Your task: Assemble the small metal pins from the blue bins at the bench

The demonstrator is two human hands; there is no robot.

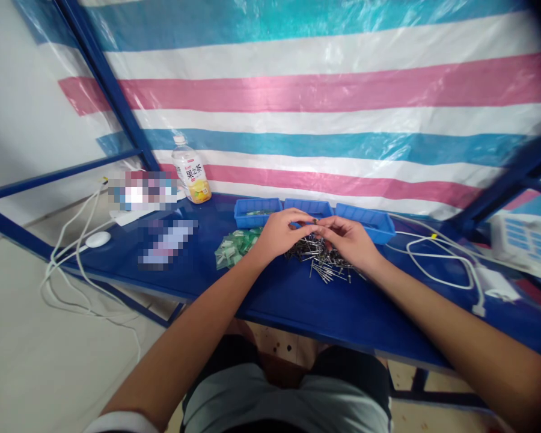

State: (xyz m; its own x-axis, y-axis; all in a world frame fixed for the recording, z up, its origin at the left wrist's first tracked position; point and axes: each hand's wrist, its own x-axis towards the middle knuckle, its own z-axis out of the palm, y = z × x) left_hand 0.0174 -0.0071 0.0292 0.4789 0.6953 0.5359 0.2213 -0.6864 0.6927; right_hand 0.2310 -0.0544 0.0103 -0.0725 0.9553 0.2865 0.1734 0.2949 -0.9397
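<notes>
My left hand (283,233) and my right hand (349,240) meet at the fingertips over a heap of thin metal pins (324,267) that look like blind rivets. Fingers of both hands are pinched together around a small dark spot, too small to name. Part of the heap is hidden under the hands. Beside my left hand lies a pile of small green and clear plastic packets (235,248). Just behind the hands stand three blue bins: the left bin (241,211) with something pale in it, the middle bin (307,207), and the right bin (379,234).
A drink bottle (192,171) stands at the back left of the blue table (275,294). White cables (79,264) hang over the left end. More cables with a white adapter (496,284) lie at right, near a white device (529,243). Striped sheeting (320,93) hangs behind.
</notes>
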